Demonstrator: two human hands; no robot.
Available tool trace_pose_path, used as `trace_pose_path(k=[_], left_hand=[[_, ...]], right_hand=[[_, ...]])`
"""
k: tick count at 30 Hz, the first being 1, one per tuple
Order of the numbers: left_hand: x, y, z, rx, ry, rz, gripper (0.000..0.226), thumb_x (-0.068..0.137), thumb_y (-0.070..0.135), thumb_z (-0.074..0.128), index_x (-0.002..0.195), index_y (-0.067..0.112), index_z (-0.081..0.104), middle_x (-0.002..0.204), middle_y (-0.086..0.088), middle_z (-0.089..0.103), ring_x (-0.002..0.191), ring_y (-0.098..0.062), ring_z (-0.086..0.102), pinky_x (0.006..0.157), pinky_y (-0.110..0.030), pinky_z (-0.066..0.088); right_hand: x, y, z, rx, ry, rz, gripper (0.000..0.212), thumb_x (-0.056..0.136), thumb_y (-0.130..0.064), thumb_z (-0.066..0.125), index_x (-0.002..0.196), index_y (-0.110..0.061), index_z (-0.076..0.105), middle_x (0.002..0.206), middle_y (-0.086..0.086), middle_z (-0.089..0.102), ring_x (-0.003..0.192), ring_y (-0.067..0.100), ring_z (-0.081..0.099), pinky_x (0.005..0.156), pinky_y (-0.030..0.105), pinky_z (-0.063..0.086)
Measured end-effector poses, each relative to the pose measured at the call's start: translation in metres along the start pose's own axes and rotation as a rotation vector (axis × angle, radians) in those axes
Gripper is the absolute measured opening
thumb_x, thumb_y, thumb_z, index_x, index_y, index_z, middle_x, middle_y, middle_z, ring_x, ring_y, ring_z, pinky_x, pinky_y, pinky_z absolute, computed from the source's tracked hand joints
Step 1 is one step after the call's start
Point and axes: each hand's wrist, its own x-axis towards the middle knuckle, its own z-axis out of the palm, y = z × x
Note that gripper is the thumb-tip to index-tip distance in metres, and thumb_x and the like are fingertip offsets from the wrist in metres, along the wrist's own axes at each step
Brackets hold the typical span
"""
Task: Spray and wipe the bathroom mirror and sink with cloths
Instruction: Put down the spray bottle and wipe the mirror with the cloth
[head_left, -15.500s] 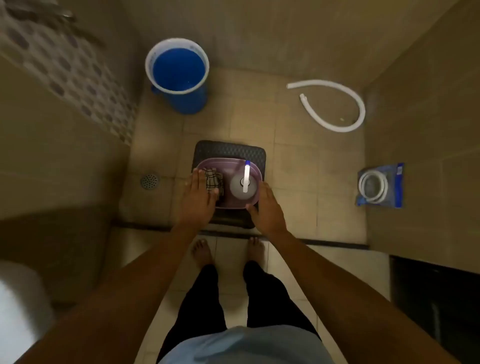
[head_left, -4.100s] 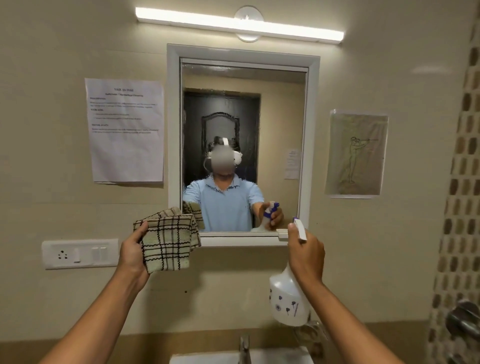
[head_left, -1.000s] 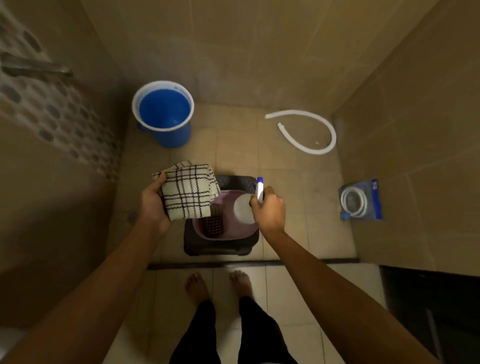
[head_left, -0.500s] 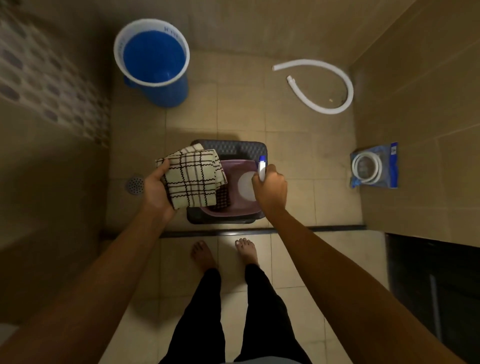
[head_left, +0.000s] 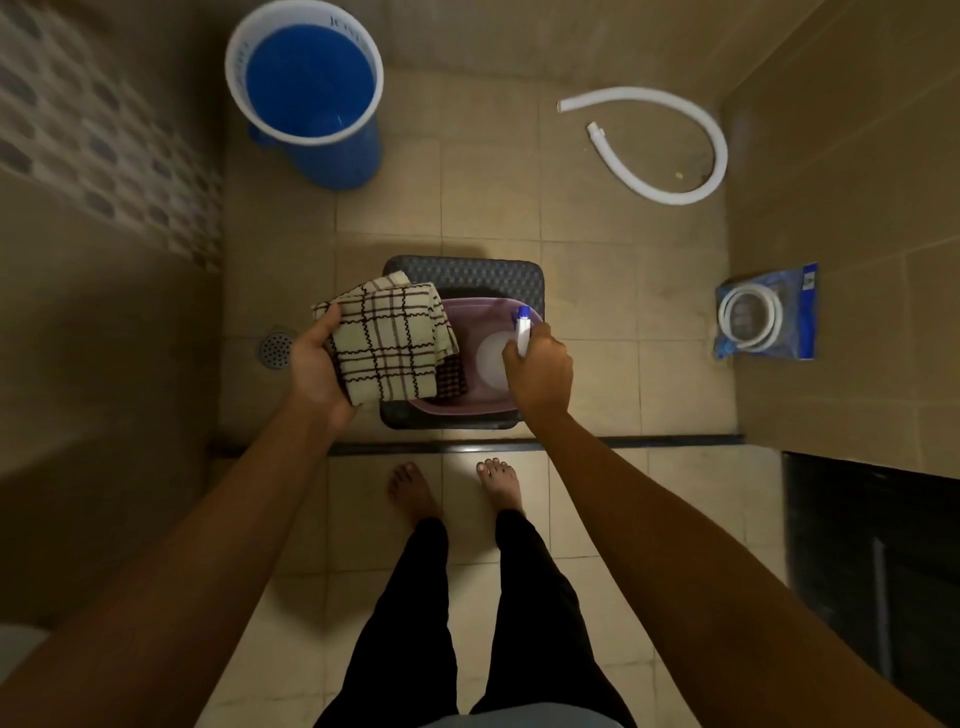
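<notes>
Over the purple basin (head_left: 470, 408) on the dark stool (head_left: 462, 273), I am watching the left hand (head_left: 317, 371) gripping the folded checked cloth (head_left: 387, 340), thumb curled over its edge. Beside it, the right hand (head_left: 540, 371) is wrapping its fingers round the spray bottle (head_left: 493, 358), lowered inside the basin.
</notes>
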Motion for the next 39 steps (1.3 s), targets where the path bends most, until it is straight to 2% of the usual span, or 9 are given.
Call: trace_pose_path(k=[3, 11, 14, 16, 21, 25, 29, 33, 39], left_hand=[[-0.002, -0.002, 0.001, 0.011, 0.011, -0.007, 0.048, 0.1, 0.037, 0.038, 0.085, 0.019, 0.08, 0.103, -0.007, 0.076, 0.089, -0.025, 0.074, 0.064, -0.037, 0.06], [-0.016, -0.002, 0.005, 0.027, -0.001, -0.007, 0.041, 0.099, 0.039, 0.04, 0.108, 0.016, 0.073, 0.115, -0.01, 0.072, 0.099, -0.028, 0.071, 0.078, -0.042, 0.059], [-0.027, 0.005, 0.011, 0.011, -0.014, 0.009, 0.043, 0.098, 0.039, 0.041, 0.101, 0.016, 0.077, 0.115, -0.011, 0.072, 0.1, -0.029, 0.071, 0.079, -0.042, 0.058], [-0.036, 0.011, 0.018, 0.001, -0.041, 0.016, 0.045, 0.099, 0.039, 0.039, 0.094, 0.019, 0.08, 0.115, -0.011, 0.072, 0.1, -0.029, 0.071, 0.078, -0.042, 0.059], [-0.063, 0.028, 0.037, -0.071, -0.082, 0.066, 0.044, 0.1, 0.036, 0.038, 0.123, 0.01, 0.065, 0.122, -0.013, 0.068, 0.111, -0.031, 0.066, 0.094, -0.045, 0.052], [-0.088, 0.041, 0.05, -0.092, -0.103, 0.12, 0.041, 0.1, 0.035, 0.039, 0.121, 0.01, 0.063, 0.121, -0.013, 0.069, 0.108, -0.029, 0.067, 0.094, -0.044, 0.051], [-0.119, 0.055, 0.06, -0.062, -0.119, 0.197, 0.041, 0.1, 0.037, 0.039, 0.118, 0.01, 0.065, 0.116, -0.012, 0.071, 0.103, -0.027, 0.069, 0.092, -0.043, 0.052], [-0.149, 0.067, 0.064, -0.055, -0.139, 0.256, 0.043, 0.1, 0.037, 0.036, 0.117, 0.009, 0.065, 0.111, -0.015, 0.072, 0.099, -0.029, 0.07, 0.087, -0.043, 0.053], [-0.195, 0.079, 0.062, -0.044, -0.118, 0.369, 0.045, 0.1, 0.034, 0.036, 0.102, 0.01, 0.074, 0.104, -0.015, 0.074, 0.089, -0.027, 0.073, 0.077, -0.036, 0.059]], right_hand=[[-0.001, -0.001, 0.001, 0.0, -0.004, 0.007, 0.04, 0.097, -0.032, 0.057, 0.125, -0.004, 0.054, 0.104, 0.014, 0.068, 0.092, 0.027, 0.068, 0.08, 0.029, 0.052], [-0.002, -0.009, -0.016, 0.018, -0.047, 0.034, 0.043, 0.095, -0.039, 0.058, 0.121, -0.006, 0.054, 0.106, 0.013, 0.066, 0.095, 0.027, 0.066, 0.072, 0.028, 0.047], [-0.005, -0.021, -0.04, 0.016, 0.035, -0.049, 0.04, 0.095, -0.039, 0.058, 0.118, -0.007, 0.053, 0.104, 0.013, 0.066, 0.092, 0.029, 0.065, 0.068, 0.029, 0.043], [-0.004, -0.035, -0.059, 0.06, 0.086, -0.121, 0.036, 0.095, -0.036, 0.059, 0.118, -0.008, 0.055, 0.107, 0.014, 0.068, 0.096, 0.032, 0.065, 0.074, 0.034, 0.048], [-0.006, -0.093, -0.101, 0.288, 0.044, -0.354, 0.029, 0.094, -0.04, 0.06, 0.106, -0.014, 0.065, 0.095, 0.005, 0.073, 0.09, 0.026, 0.068, 0.079, 0.039, 0.054], [-0.017, -0.133, -0.129, 0.45, -0.157, -0.408, 0.04, 0.09, -0.05, 0.063, 0.096, -0.011, 0.068, 0.088, 0.005, 0.072, 0.084, 0.02, 0.068, 0.08, 0.039, 0.055], [-0.024, -0.159, -0.15, 0.544, -0.418, -0.357, 0.06, 0.071, -0.072, 0.066, 0.095, -0.017, 0.069, 0.091, 0.006, 0.074, 0.089, 0.024, 0.071, 0.087, 0.046, 0.056], [-0.033, -0.172, -0.173, 0.749, -0.841, -0.343, 0.042, 0.085, -0.036, 0.074, 0.116, -0.009, 0.067, 0.11, 0.011, 0.074, 0.104, 0.027, 0.07, 0.1, 0.049, 0.051], [-0.059, -0.198, -0.185, 0.828, -1.156, -0.412, 0.039, 0.088, -0.008, 0.068, 0.126, -0.003, 0.061, 0.123, 0.019, 0.066, 0.116, 0.035, 0.062, 0.102, 0.05, 0.049]])
